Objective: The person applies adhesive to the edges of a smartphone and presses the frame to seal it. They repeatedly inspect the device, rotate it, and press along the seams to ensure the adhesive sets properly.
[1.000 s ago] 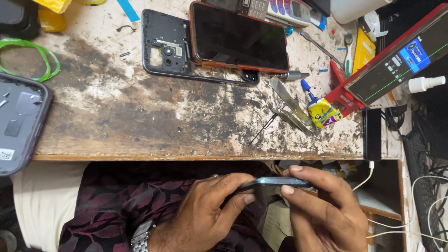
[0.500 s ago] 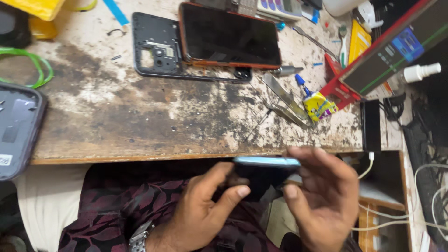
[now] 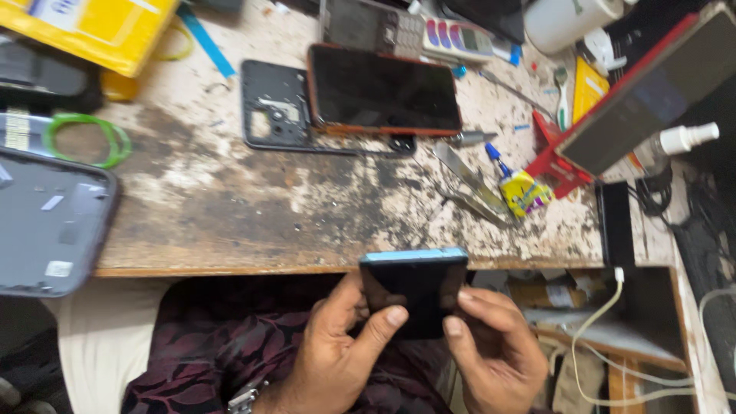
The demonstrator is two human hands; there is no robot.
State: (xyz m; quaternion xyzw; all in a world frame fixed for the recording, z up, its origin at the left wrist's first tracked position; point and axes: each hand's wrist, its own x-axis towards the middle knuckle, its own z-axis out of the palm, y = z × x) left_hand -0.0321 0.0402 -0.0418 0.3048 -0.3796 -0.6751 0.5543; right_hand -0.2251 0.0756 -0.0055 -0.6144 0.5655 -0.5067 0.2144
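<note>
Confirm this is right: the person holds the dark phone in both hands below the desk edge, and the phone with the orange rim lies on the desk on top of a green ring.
One thing is wrong. In the head view the orange-rimmed phone lies on a dark back cover, not on the green ring, which sits apart at the desk's left. Both the left hand and right hand do hold the dark phone below the desk edge.

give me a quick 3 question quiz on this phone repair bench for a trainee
1. True or false: the dark phone rests flat on the bench.
2. What holds the dark phone? A) left hand only B) both hands C) right hand only
3. What does the red-edged phone on the bench lie partly on?

Key
1. False: it is held in front of the bench edge, above the lap.
2. B: thumbs and fingers of both hands grip it.
3. A black back frame with camera cutouts; tweezers lie to the right.
</note>
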